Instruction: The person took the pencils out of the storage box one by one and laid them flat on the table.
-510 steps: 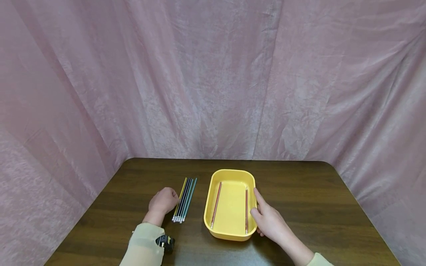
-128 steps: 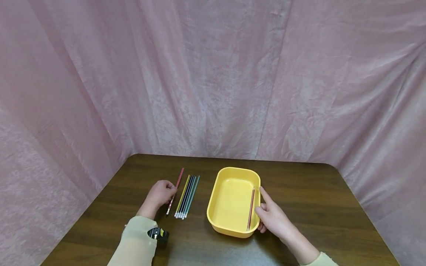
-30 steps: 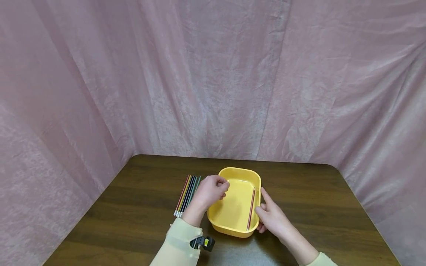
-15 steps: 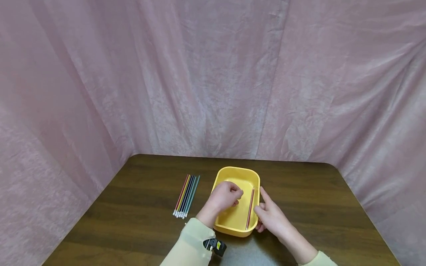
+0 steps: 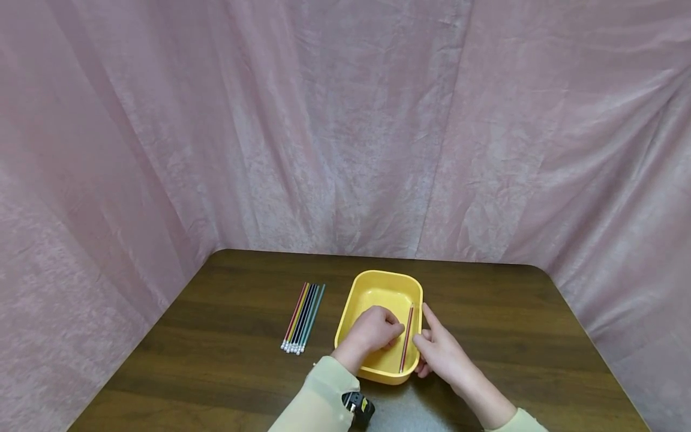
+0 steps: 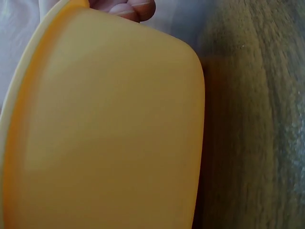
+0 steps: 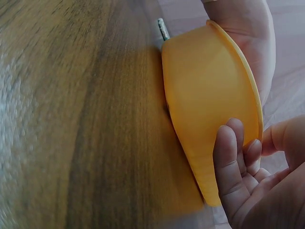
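My left hand (image 5: pixel 373 329) is inside the yellow plastic tray (image 5: pixel 352 303), fingers bent and tips close beside a red pencil (image 5: pixel 407 339). Whether they touch or pinch it is hidden. That pencil lies lengthwise along the tray's right side. My right hand (image 5: pixel 439 351) grips the tray's right wall, thumb over the rim and other fingers against the outside; the right wrist view shows these fingers (image 7: pixel 226 164) on the wall. Left of the tray, several pencils (image 5: pixel 302 319) lie side by side: red, yellow, dark and teal, with white eraser ends toward me.
Everything rests on a dark brown wooden table (image 5: pixel 216 336). A pink curtain (image 5: pixel 345 132) hangs behind it and at both sides. A black wrist camera (image 5: pixel 360 408) sits on the left wrist.
One of two red pencils in the tray has joined the left end of the row. My left hand has then moved right, into the tray toward the remaining pencil. The right hand stays put.
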`<action>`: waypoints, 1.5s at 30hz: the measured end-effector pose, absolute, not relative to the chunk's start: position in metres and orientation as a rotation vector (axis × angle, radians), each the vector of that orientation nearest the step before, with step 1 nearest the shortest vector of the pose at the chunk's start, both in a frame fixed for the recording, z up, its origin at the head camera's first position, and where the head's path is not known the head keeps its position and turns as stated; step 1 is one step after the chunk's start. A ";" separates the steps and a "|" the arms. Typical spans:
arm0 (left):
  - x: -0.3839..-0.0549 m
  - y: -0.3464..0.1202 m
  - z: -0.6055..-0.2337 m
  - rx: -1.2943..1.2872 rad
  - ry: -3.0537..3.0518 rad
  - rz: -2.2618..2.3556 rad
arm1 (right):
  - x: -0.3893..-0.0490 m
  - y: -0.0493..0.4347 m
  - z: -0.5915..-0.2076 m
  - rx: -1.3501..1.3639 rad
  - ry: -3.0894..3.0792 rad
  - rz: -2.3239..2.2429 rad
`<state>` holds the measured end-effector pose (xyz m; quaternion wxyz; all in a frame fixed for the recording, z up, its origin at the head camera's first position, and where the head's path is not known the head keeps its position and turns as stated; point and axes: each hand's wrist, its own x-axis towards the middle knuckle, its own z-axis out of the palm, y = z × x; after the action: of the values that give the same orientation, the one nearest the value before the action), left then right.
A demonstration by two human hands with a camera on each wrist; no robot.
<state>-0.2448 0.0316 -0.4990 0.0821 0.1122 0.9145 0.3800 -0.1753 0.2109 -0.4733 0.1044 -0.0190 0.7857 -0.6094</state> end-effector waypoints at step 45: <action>-0.217 0.055 -0.470 0.276 2.847 0.948 | -0.179 0.214 -0.477 -0.081 2.296 -1.806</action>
<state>-0.2169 0.0545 -0.4705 0.0640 0.0914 0.9428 0.3140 -0.1788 0.2137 -0.4774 0.1094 -0.0277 0.7808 -0.6144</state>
